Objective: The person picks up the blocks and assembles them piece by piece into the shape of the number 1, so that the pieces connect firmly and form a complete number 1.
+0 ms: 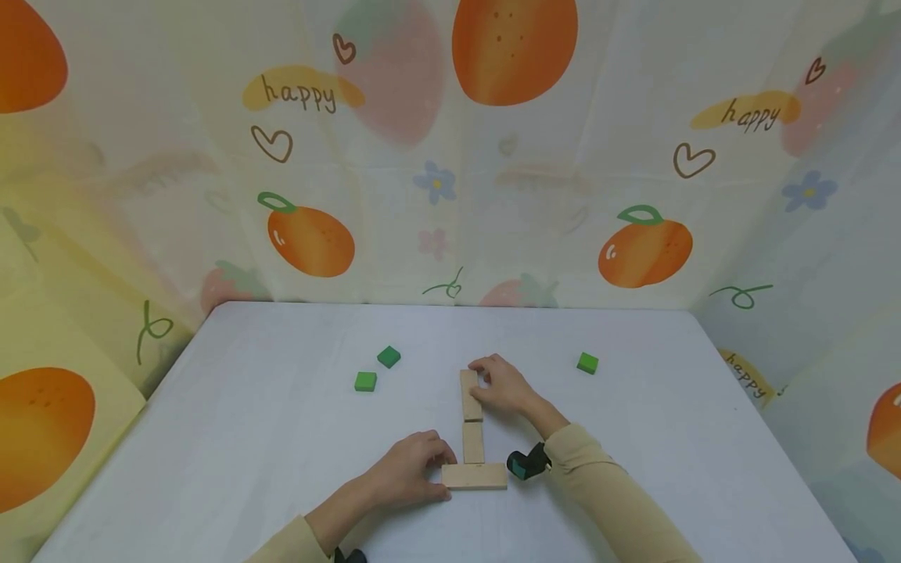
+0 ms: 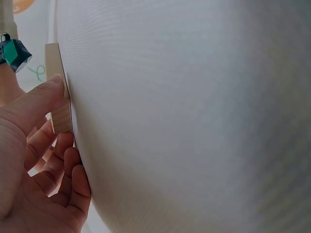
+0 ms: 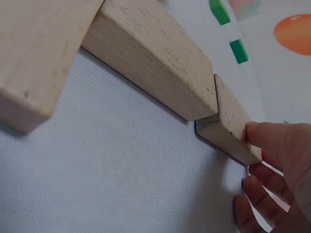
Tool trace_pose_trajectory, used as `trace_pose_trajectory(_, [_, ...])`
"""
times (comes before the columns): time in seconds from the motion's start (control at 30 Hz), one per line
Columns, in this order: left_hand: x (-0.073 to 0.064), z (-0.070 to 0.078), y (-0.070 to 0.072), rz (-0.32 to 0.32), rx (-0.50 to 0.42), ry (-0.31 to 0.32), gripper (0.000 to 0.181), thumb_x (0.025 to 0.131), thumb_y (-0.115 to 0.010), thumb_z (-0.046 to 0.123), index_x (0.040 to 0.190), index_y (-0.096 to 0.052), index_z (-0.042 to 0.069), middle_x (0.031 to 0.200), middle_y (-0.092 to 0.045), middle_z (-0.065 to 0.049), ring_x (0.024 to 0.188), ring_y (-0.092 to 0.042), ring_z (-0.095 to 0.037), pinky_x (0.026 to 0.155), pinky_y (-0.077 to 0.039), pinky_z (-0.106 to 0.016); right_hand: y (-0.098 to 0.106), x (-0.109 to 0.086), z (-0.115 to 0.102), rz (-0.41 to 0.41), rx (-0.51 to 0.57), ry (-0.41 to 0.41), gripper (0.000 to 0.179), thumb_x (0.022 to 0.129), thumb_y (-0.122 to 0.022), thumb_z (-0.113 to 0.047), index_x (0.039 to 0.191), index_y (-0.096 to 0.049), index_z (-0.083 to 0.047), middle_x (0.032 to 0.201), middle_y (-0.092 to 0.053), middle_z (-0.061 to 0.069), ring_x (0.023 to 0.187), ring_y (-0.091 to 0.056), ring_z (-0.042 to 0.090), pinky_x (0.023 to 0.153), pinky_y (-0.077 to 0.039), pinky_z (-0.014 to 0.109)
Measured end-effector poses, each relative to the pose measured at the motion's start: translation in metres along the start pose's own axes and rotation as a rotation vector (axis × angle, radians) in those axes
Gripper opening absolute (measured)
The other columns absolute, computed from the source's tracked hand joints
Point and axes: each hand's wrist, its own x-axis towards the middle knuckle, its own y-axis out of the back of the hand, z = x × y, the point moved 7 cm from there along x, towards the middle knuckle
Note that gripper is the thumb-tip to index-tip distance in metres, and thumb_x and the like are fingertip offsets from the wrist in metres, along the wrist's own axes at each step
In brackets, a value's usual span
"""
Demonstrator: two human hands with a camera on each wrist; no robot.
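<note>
Blocks at left: a light green block (image 1: 365, 381) and, just behind it, a darker green block (image 1: 389, 357), apart on the white table (image 1: 246, 438). Next, the left hand (image 1: 411, 467), partly closed, pinches the left end of the crosswise wooden block (image 1: 474, 477), thumb on the near side. At centre, the middle wooden block (image 1: 473, 443) runs away from it, appearing to meet its far side; the far wooden block (image 1: 468, 399) continues the line. The right hand (image 1: 503, 383), loosely curled, pinches this last block near its outer end with thumb and fingers. At the joint, the right wrist view shows a slight sideways step. The step in hand seems to be one of alignment: best done with light pressure, the crosswise block held steady, and the far block squared without nudging the middle one. At right, a third green block (image 1: 587, 363) lies well apart.
</note>
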Motion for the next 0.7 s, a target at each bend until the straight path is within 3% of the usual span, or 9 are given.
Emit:
trace_pose_trajectory(0.47, [-0.0002,-0.0004,-0.0005,0.003,-0.005,-0.006,0.033,0.069,-0.08,0.026,0.096,-0.064,0.017,0.086,-0.053,0.014,0.08,-0.047,0.0,0.074,-0.044,-0.02,-0.0027,-0.0005,0.0034,0.005,0.014,-0.001,0.038,0.079,-0.066,-0.014,0.114,-0.059,-0.004,0.102,-0.056,0.008,0.089,-0.054,0.02,0.078,-0.045,0.035])
trace_pose_trajectory(0.7, [0.0001,-0.0007,-0.001,-0.004,-0.005,-0.008,0.032,0.07,-0.079,0.027,0.097,-0.064,0.017,0.085,-0.052,0.014,0.08,-0.047,0.0,0.075,-0.044,-0.02,-0.0041,-0.0003,0.0066,0.014,0.053,0.099,0.037,0.08,-0.063,-0.021,0.113,-0.059,-0.003,0.1,-0.055,0.01,0.086,-0.052,0.02,0.074,-0.044,0.035])
